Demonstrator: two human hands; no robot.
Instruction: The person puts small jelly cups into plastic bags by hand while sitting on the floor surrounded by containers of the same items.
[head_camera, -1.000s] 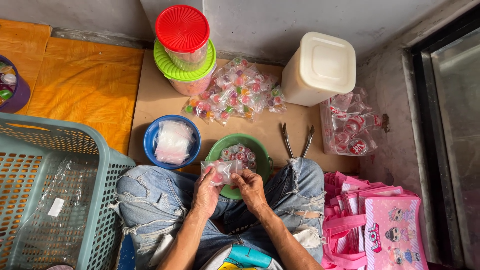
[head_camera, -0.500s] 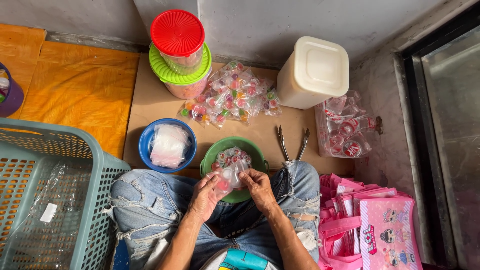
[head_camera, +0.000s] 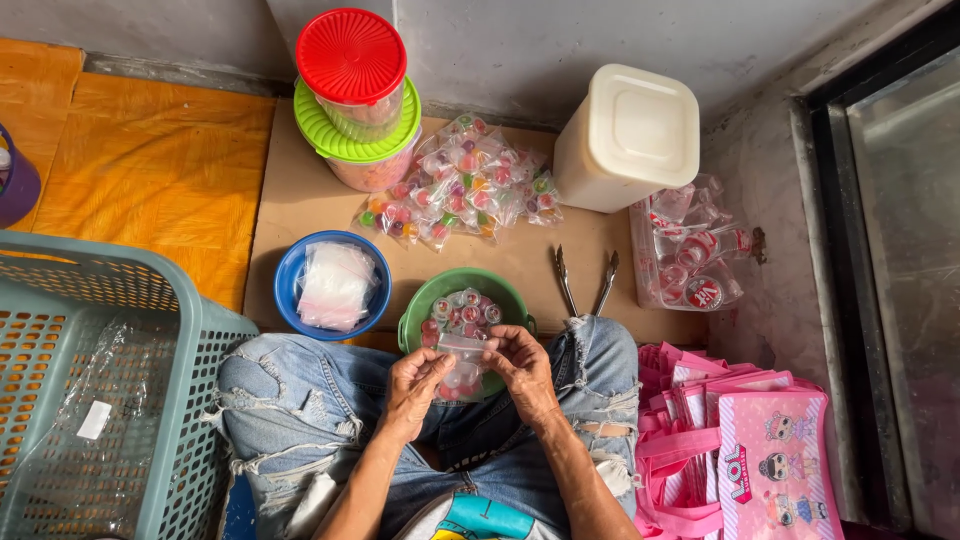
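I am looking down at my lap, and I am taking the green bowl (head_camera: 415, 320) as my landmark. My left hand (head_camera: 418, 385) and my right hand (head_camera: 522, 362) are meeting over the near edge of that bowl, and both are pinching a small clear bag (head_camera: 461, 368) of round coloured pieces between fingertips and thumb, the fingers curled in rather than spread. The bag is hanging between the two hands, just above the bowl's near rim, and more of the same coloured pieces are lying inside the bowl.

Just left of the bowl a blue bowl (head_camera: 287, 275) is holding a stack of empty clear bags. Beyond the green bowl a heap of filled bags (head_camera: 460, 190) is lying on the brown board (head_camera: 290, 190). To the right of the bowl metal tongs (head_camera: 585, 285) are resting on the board. Farther back and right a cream container (head_camera: 625, 135) is standing, and back and left two lidded tubs (head_camera: 355, 100) are stacked, red lid on green.
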